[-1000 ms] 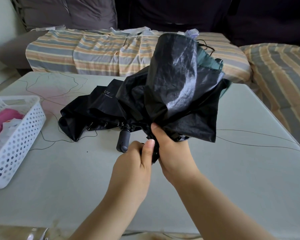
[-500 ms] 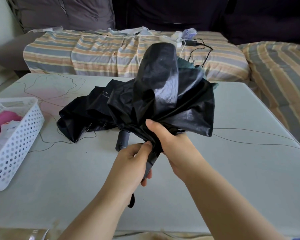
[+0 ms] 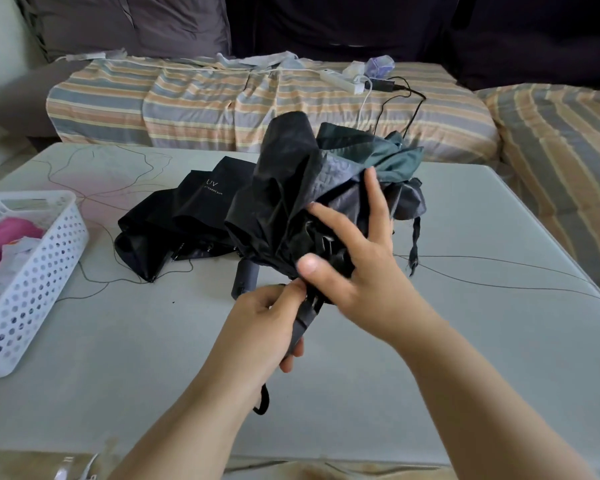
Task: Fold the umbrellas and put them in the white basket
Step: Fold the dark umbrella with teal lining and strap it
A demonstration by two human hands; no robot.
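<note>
Clenched round the dark handle (image 3: 302,323) of the umbrella (image 3: 312,202), the left hand (image 3: 264,327) kept its grip low, just above the surface (image 3: 430,358), with the thumb pressed against the shaft where the ribs gathered. A black wrist loop (image 3: 262,400) hung from the handle's end below that hand. The right hand (image 3: 357,261) lay against the bunched cloth of the same umbrella, fingers spread and fairly straight, the thumb pointing towards the left hand; it pressed the loose folds rather than closing on them. That canopy was black on the near side and dark green at the far side, still puffed out and unrolled, tilted away from the person. Its closing strap (image 3: 414,244) dangled at the right.

Behind and to the left, a second black umbrella (image 3: 187,216) lay flat on the surface, printed with the letters UV, its grey handle (image 3: 245,278) pointing towards the person and just beside the left hand. Thin dark lines ran across the pale surface.

At the left edge stood the white basket (image 3: 39,271) with round holes in its wall, well apart from both umbrellas, holding something pink (image 3: 4,240). Beyond the surface a sofa with a striped cover (image 3: 194,102) carried a white power strip (image 3: 340,81) and black cables (image 3: 409,102).
</note>
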